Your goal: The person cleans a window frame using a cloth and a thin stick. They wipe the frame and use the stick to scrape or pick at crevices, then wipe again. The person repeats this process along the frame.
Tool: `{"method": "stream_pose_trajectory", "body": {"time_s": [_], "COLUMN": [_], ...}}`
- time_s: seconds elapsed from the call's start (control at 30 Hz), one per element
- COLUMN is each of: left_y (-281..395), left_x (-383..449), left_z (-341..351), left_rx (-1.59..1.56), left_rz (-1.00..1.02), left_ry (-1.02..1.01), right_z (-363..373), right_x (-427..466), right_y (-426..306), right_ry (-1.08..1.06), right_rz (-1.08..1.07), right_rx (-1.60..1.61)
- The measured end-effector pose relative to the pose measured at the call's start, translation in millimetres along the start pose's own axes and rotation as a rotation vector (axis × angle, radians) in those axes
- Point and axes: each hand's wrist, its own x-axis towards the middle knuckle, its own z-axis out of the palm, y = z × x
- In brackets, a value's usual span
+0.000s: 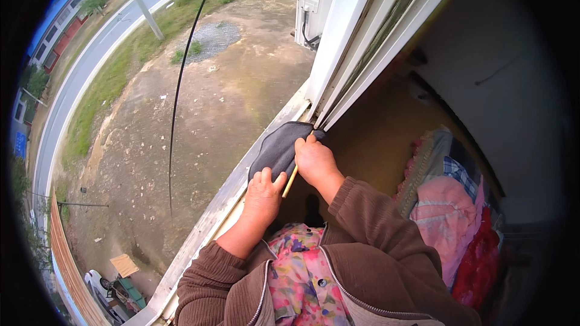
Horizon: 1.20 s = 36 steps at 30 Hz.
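My right hand (314,158) grips a thin wooden stick (290,182), whose lower end sticks out below the fist. The stick's upper tip meets a dark grey cloth (279,144) near the foot of the white window frame (346,50). That cloth is spread over the window sill (213,217). On its lower edge rests my left hand (263,197), fingers bent and pressing the fabric; whether they pinch it cannot be made out. Part of the cloth lies behind my right hand, at the corner where the frame's tracks reach the sill.
Outside the opening, a black cable (181,72) hangs over bare ground. A white air-conditioner unit (312,9) is mounted beyond the frame. Indoors to the right lie a pink quilt (444,210) and a red blanket (478,258). A parked white car (99,290) stands far below.
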Motion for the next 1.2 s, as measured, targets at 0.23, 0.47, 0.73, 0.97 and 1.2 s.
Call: {"method": "stream_pose_trajectory", "body": {"time_s": [0.23,0.47,0.73,0.97,1.2], "left_y": [-3,-1,-5,-5,-17], "left_x": [6,4,2,-8,-41], "left_z": [3,-7,-7,-13,-27], "left_rx": [-0.064,-0.106,-0.123,-0.177,-0.283], "left_rz": [0.021,0.024,0.054,0.034,0.048], "left_ry": [0.009,0.033,0.1,0.076,0.085], "right_z": [12,-30,-55,-51,-51], "right_x": [19,18,29,14,-14], "right_y": [17,30,37,31,29], "right_ry": [-0.086,-0.122,-0.278,-0.271,-0.107], "right_rz": [-0.129,-0.324,-0.446,-0.504,-0.331], "right_rx": [-0.098,-0.02,0.06,0.267,0.564]}}
